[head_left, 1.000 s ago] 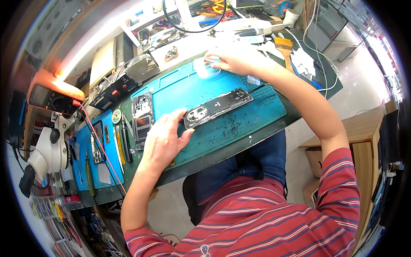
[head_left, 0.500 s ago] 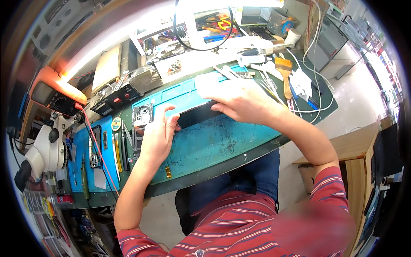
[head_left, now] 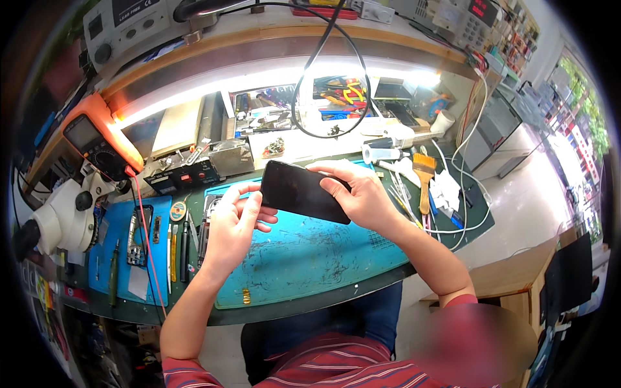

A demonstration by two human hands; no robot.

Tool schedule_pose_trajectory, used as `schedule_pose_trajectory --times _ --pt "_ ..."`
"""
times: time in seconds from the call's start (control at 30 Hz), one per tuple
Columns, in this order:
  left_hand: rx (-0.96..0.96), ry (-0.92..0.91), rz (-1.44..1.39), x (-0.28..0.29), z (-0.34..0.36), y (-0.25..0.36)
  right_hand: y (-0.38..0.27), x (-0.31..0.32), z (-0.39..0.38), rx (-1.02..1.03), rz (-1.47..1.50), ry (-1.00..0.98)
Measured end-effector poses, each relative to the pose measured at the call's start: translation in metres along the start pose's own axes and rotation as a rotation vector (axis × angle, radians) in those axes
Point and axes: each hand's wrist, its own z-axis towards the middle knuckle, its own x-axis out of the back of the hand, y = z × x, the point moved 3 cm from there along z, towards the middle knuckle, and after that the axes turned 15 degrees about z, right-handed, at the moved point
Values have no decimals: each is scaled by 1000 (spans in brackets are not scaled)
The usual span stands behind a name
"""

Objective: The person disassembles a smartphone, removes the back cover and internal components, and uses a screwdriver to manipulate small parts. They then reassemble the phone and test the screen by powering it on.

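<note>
A black smartphone [head_left: 301, 191] is raised over the blue work mat [head_left: 310, 258], its dark glossy face turned up toward me and its right end tilted lower. My right hand [head_left: 367, 199] grips that end, thumb across the face and fingers behind the upper edge. At the other end, my left hand [head_left: 226, 231] has its thumb and index finger at the corner, with its other fingers loosely curled just below the phone. Partly hidden by my left hand, a phone frame [head_left: 206, 223] lies on the mat's left edge.
An opened phone [head_left: 138, 239], a screwdriver [head_left: 114, 278] and tweezers lie at left. Behind them stand an orange multimeter [head_left: 103, 145] and a white microscope [head_left: 61, 216]. A brush [head_left: 424, 169] and loose cables are at right. A black cable loop [head_left: 294, 97] hangs ahead.
The smartphone has turned from nearly edge-on to showing its dark face. Both hands have turned with it, still at its two ends. My view has tilted up toward the shelf.
</note>
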Motion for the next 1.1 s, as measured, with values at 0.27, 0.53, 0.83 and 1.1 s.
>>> schedule_pose_trajectory --times 0.27,0.53,0.83,1.1 --pt "-62 90 -56 -3 -1 -5 13 -10 -7 -43 218 45" --pt "-111 160 -7 1 -15 -22 14 -18 -27 -204 383 -40" --pt "-162 180 15 -1 -27 -6 14 -14 -30 -203 467 -33" --pt "-110 144 -22 -3 -26 -9 16 -13 -30 -147 426 -10"
